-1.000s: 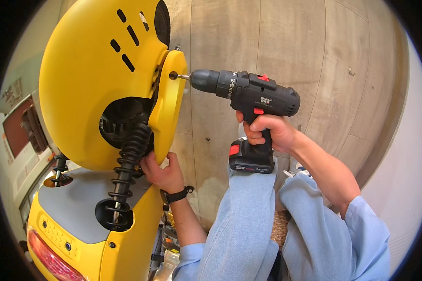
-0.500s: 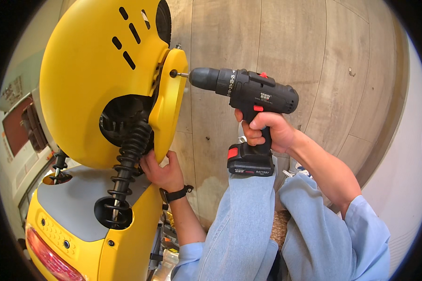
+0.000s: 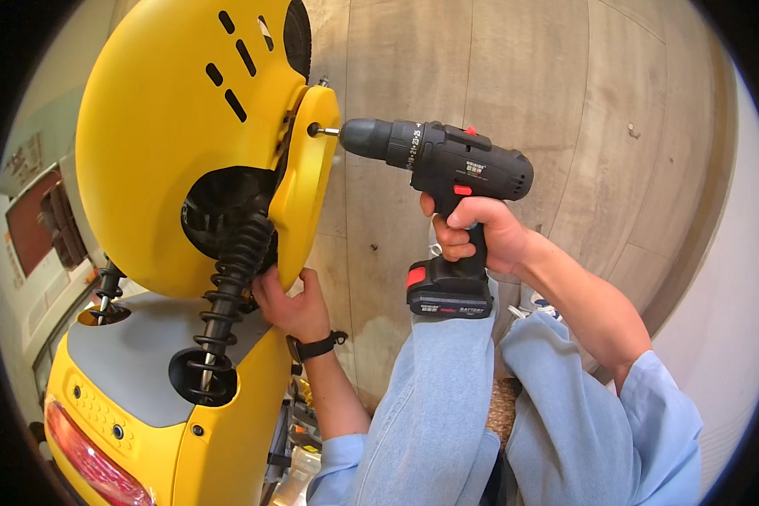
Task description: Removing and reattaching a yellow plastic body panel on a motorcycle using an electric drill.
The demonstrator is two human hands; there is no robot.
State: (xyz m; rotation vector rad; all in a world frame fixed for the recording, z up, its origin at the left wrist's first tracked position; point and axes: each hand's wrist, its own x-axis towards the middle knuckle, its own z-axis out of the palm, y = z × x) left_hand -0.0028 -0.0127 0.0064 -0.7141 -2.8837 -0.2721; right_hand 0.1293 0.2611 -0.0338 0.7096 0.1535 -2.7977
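Observation:
My right hand point(image 3: 466, 232) grips a black cordless drill point(image 3: 444, 158) by its handle; its bit sits in a dark hole in a yellow side piece point(image 3: 298, 198). That piece is fixed to a big rounded yellow fender point(image 3: 148, 160) with black slots. My left hand point(image 3: 291, 299) has bent fingers tucked under the side piece, beside a black coil-spring shock point(image 3: 219, 320); what they hold is hidden. Below is a yellow body point(image 3: 228, 447) with a grey top point(image 3: 135, 354) and a red lamp point(image 3: 93, 451).
A pale plank floor point(image 3: 523, 67) spans behind the drill, with a pale border point(image 3: 725, 253) at right. My denim-clad legs point(image 3: 422, 405) are below the drill. A second shock point(image 3: 108, 295) stands at left. Assorted small items point(image 3: 304, 464) lie beside the yellow body, near my left arm.
The yellow fender, the drill and both my hands have shifted slightly upward in the picture. My grip on the drill is the same.

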